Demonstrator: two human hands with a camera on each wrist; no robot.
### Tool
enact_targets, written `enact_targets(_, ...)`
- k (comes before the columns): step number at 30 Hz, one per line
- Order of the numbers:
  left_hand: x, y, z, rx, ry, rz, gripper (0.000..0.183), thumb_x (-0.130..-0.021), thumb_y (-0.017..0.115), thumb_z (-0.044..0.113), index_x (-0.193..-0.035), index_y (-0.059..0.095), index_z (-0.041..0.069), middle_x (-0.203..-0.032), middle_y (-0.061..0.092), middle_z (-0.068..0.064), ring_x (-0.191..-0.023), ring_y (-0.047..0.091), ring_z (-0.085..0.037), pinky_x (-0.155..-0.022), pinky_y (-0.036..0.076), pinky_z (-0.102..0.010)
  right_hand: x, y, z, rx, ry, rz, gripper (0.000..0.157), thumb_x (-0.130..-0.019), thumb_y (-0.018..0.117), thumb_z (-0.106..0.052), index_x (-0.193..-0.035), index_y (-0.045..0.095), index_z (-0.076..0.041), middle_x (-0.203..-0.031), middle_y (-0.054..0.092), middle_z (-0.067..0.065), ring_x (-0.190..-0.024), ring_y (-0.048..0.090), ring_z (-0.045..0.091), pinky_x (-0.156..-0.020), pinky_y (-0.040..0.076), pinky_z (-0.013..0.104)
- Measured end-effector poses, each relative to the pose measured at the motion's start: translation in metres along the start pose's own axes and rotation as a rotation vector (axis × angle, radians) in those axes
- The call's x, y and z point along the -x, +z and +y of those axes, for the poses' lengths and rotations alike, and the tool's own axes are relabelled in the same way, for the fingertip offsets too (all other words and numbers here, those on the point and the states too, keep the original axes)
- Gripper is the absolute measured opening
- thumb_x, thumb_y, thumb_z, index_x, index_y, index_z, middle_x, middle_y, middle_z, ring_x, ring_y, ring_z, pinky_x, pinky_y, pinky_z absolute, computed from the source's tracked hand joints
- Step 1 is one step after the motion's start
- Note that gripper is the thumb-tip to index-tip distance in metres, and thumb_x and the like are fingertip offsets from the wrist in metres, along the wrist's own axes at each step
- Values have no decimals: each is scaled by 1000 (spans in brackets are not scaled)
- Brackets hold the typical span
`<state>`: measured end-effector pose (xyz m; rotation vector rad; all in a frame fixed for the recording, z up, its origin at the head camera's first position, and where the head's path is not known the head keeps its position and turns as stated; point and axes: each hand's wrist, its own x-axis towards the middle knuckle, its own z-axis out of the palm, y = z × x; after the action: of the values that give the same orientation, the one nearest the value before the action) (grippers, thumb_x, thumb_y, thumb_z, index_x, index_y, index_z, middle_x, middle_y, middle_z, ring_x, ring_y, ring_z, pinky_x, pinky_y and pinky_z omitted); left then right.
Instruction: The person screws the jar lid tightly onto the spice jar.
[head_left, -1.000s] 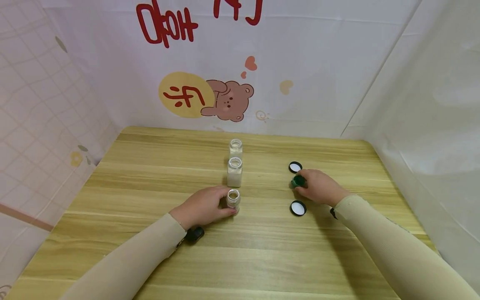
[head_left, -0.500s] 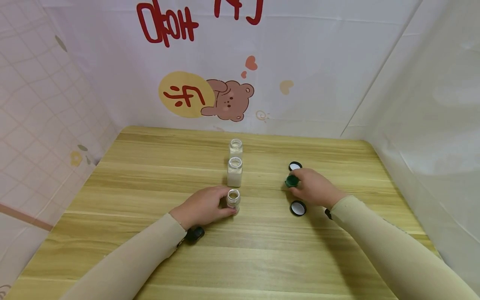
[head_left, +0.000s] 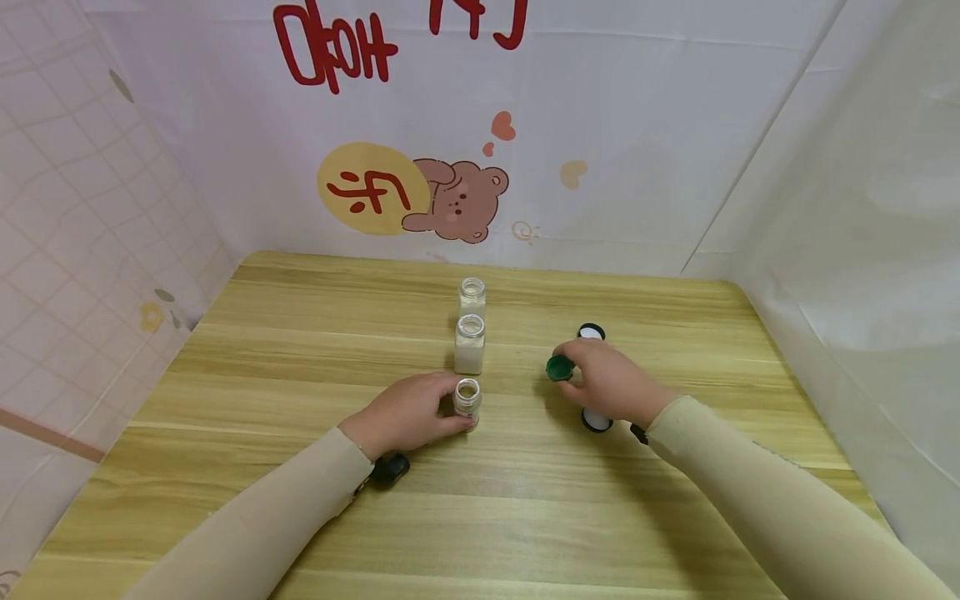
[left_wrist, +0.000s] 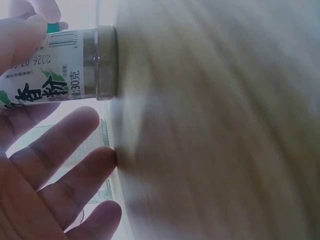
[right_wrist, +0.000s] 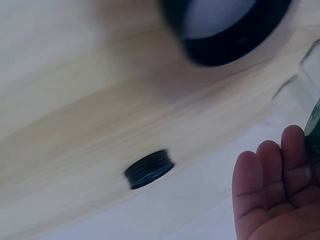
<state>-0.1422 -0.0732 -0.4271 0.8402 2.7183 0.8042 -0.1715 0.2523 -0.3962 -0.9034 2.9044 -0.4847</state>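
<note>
Standing upright on a pale wood-grain table [head_left: 450, 517], a small round clear glass jar [head_left: 467, 405] with a printed label has its long axis vertical and its open mouth pointing up. The person's left hand [head_left: 408, 412] is nearer and pinches it from the left, the other fingers spread loosely. To the right lies a round black lid with white lining [head_left: 597, 421], partly covered by the right hand [head_left: 618, 381]. That hand pinches a short green plastic cap [head_left: 559, 367] at its fingertips, the other fingers nearly straight. The cap sits right of the jar and slightly farther off, the two apart; its hollow side seems to face up, though its exact tilt cannot be told. Beyond stand an open square glass jar [head_left: 469, 354], a second black lid [head_left: 592, 332] to its right, and another open glass jar [head_left: 472, 300] farthest away.
</note>
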Motion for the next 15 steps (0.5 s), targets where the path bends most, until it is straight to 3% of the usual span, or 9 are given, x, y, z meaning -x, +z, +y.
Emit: enact_targets(15, 0, 0, 1, 32, -18, -18, 30, -93, 81, 41, -116, 67, 27, -110, 70, 12, -106, 67, -11, -99, 55, -40, -7, 2, -31, 2, -34, -6, 27, -96, 77, -21, -117, 69, -7, -108, 69, 3, -104, 64, 20, -95, 57, 41)
